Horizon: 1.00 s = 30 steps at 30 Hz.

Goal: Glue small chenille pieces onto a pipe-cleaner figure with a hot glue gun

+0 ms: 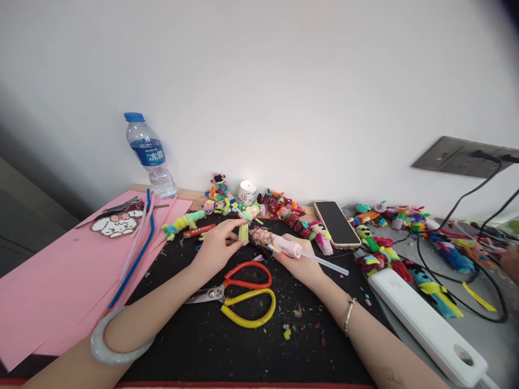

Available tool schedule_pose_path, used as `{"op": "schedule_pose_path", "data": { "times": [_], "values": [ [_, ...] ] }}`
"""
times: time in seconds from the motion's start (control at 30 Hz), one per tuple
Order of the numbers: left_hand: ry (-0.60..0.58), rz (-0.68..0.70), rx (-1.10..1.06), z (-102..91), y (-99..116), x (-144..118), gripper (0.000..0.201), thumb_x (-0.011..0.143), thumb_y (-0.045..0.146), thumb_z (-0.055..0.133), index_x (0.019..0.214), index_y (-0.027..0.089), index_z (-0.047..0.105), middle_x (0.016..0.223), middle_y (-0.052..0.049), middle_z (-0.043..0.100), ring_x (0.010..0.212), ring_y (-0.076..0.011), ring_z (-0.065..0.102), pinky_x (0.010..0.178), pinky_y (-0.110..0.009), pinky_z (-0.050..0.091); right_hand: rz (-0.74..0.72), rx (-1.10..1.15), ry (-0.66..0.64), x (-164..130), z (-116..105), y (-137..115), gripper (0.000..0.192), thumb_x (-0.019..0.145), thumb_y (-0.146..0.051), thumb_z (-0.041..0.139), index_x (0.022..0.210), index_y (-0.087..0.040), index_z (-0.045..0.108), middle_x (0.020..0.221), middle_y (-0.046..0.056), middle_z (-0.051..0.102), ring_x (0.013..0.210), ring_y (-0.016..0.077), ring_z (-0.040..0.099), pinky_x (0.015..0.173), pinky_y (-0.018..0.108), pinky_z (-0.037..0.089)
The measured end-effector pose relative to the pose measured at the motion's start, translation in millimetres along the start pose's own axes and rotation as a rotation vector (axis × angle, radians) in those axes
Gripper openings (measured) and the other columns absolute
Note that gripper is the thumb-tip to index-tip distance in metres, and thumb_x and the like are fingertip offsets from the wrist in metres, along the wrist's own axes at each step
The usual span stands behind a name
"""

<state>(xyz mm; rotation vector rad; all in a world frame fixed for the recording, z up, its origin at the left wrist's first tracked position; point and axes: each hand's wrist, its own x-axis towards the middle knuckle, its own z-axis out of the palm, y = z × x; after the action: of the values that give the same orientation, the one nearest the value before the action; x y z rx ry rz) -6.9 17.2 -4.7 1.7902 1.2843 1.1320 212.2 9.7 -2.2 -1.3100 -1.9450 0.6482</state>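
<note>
My left hand [217, 244] pinches a small pale-green and yellow pipe-cleaner figure [243, 232] between thumb and fingers. My right hand [302, 266] is wrapped round a pink hot glue gun [286, 246], its decorated front pointing left, close to the figure. A clear glue stick [330, 265] pokes out of the gun's back end. Below both hands, scissors [219, 293] with one red and one yellow handle lie on the black mat [227, 356]. Whether the nozzle touches the figure, I cannot tell.
Pink sheets [52, 292] with loose pipe cleaners [133, 259] lie left, near a leaning water bottle [148, 154]. Behind are pipe-cleaner dolls [284, 208], a white candle cup [247, 190] and a phone [337, 224]. A white power strip [425, 324], cables and more dolls occupy the right; another person's hand [510, 262] shows there.
</note>
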Motion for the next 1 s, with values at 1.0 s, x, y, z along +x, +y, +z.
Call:
{"op": "schedule_pose_path", "data": {
  "times": [1.0],
  "values": [
    [0.052,0.006,0.001,-2.3,0.0,0.4,0.041,0.074,0.021,0.057,0.115,0.022,0.058,0.115,-0.007,0.061,0.077,-0.0156,0.067,0.069,-0.032,0.058,-0.038,-0.157,-0.056,1.5,-1.3,-1.7,0.018,0.075,-0.033,0.064,0.067,-0.02,0.054,0.058,-0.004,0.056,0.051,0.0101,0.049,0.047,0.02,0.032]
  ]
}}
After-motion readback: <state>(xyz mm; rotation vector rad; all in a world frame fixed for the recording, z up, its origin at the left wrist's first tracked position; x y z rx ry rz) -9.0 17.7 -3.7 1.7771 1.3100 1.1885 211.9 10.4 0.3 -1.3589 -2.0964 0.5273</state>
